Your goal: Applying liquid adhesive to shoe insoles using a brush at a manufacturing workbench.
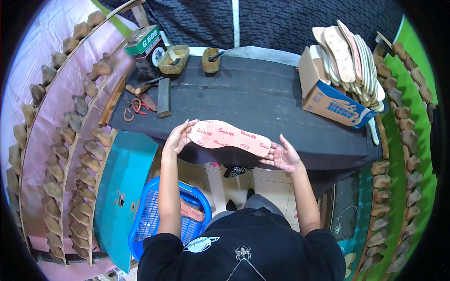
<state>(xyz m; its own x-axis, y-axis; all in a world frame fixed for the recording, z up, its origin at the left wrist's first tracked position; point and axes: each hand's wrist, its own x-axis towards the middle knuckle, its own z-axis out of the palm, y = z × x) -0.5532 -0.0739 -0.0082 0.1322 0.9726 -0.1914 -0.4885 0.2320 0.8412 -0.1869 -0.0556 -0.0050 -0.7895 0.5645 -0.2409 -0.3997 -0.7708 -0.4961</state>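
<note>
Head view: left grip [180, 136] and right grip [282, 157] hold opposite ends of a red-printed pink sole-shaped sheet [229, 137], long axis left-right, right end nearer.

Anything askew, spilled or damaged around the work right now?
Slightly: the insoles in the box on the table's right side stick far out of its top at uneven angles, so the stack looks untidy. The pink insole between the left hand and right hand looks whole, and I see no spill.
</note>
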